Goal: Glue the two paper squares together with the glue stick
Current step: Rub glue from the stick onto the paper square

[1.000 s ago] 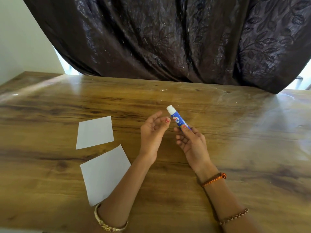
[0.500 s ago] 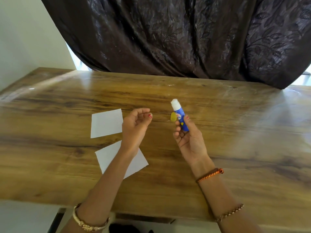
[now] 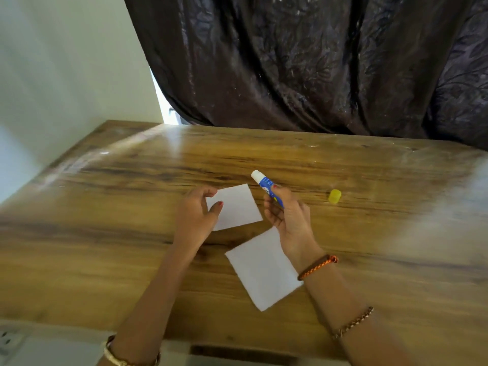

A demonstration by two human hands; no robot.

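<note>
Glue stick [image 3: 266, 185] uncapped, pinched in right hand [image 3: 287, 220], tip angled up-left; far paper square [image 3: 235, 207] just left, under loosely spread left hand [image 3: 196, 217].

Bare arms wear gold bangle [image 3: 116, 359], orange cord [image 3: 318, 266], beads [image 3: 353, 322]

Home: curtain [image 3: 303, 62], wooden table [image 3: 105, 233].

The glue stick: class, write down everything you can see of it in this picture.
The glue stick is a slim blue tube with printed label markings and a white tip at its upper end. It is uncapped; a small yellow cap lies apart on the wooden table to its right. The right hand grips its lower part, which the fingers hide. It tilts up and to the left, held above the table, its tip near the far paper square without touching it.
</note>
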